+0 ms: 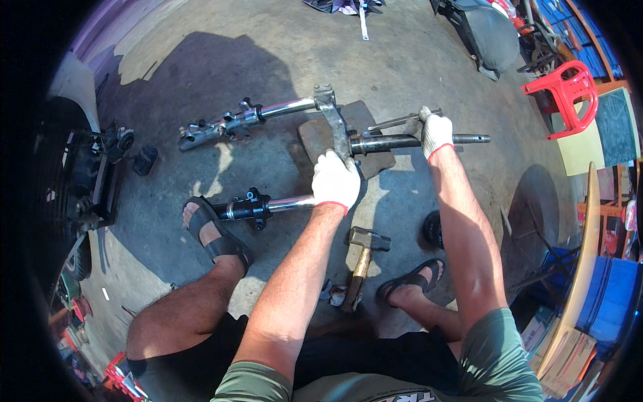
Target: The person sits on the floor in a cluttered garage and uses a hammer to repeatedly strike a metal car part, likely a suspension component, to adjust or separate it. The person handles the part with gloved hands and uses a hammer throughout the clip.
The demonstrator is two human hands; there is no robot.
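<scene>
At the left, one silver fork leg [231,123] and one black fork leg [252,208], two in all, run roughly side by side above the concrete floor [167,248]; the silver leg lies up and left of the left hand [337,181], well clear of it, while the black leg's bright tube runs in to the left hand's wrist, its end hidden there; near the black leg's outer end stands one of two dark sandals [228,246]; next comes one yoke [331,117], over one flat block [312,139], and the left hand, in a white glove, is clamped over its near end; below lies one hammer [370,239] with a wooden handle, apart from both hands; rightward from the yoke extends one dark stem [390,143], passing just under the right hand [435,130], also gloved, its fingers curled around one slim metal tool [390,124]; whether they grip the stem too, I cannot tell; lower down is the second sandal [410,280]; farthest right stands one red plastic chair [569,90].
</scene>
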